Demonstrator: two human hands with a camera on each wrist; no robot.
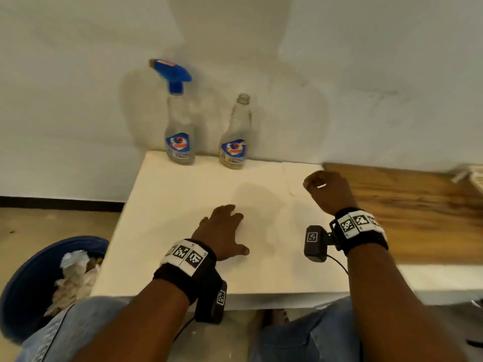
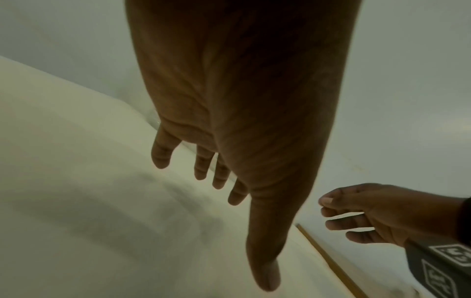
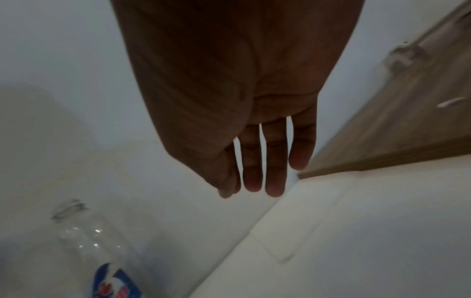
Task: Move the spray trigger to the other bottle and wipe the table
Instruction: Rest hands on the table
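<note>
The left hand (image 1: pixel 223 232) lay over the white table (image 1: pixel 162 205) with fingers spread and holding nothing; whether the palm touched the surface could not be told. The right hand (image 1: pixel 328 190) hung above the table's far right part, fingers loosely hanging and empty, its fingertips hidden from the head view. Beyond both hands, against the wall, the spray trigger (image 1: pixel 172 73) sat on the left bottle (image 1: pixel 180 142); the open-necked bottle (image 1: pixel 235 142) stood beside it, nearer the right hand and blurred in the right wrist view, its base cut off.
</note>
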